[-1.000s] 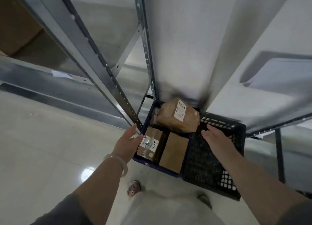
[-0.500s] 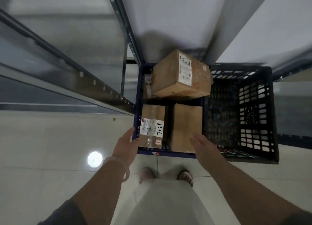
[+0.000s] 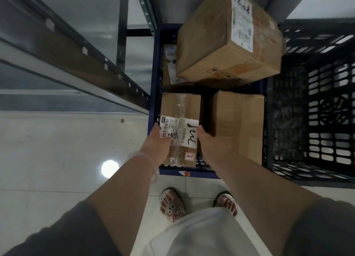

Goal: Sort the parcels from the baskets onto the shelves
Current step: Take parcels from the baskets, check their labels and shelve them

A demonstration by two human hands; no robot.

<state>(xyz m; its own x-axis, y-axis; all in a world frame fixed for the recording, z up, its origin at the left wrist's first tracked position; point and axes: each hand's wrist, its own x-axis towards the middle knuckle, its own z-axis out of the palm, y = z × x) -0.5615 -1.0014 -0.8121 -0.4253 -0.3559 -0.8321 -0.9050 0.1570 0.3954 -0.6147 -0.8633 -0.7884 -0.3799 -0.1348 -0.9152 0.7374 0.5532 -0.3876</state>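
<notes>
Step in hand: lifting the labelled parcel (image 3: pixel 180 111) out of the blue basket (image 3: pixel 153 73).

Parcel sits in the near-left corner of the basket, just beside a plain box (image 3: pixel 238 125). A big box (image 3: pixel 221 44) lies tilted at the far end. Black basket (image 3: pixel 326 121) touches the blue one on the right; I see no parcels in it.

Left hand (image 3: pixel 158 142): thumb laid over the label, fingers down the parcel's left side, so it holds that side. Right hand (image 3: pixel 208 144): pushed into the gap between parcel and plain box, against the parcel's right face. Its fingers are hidden, so I cannot tell whether they curl under.

To do it well, I judge: squeeze evenly from both sides and lift straight up. The basket wall and plain box leave little room, so tilting could snag. Keep the handwritten number facing up for reading at the shelf (image 3: pixel 76 50).

Versus half a second ago: both hands hung open short of the basket's near rim, touching nothing. Now they flank the parcel. The parcel itself looks unmoved.
</notes>
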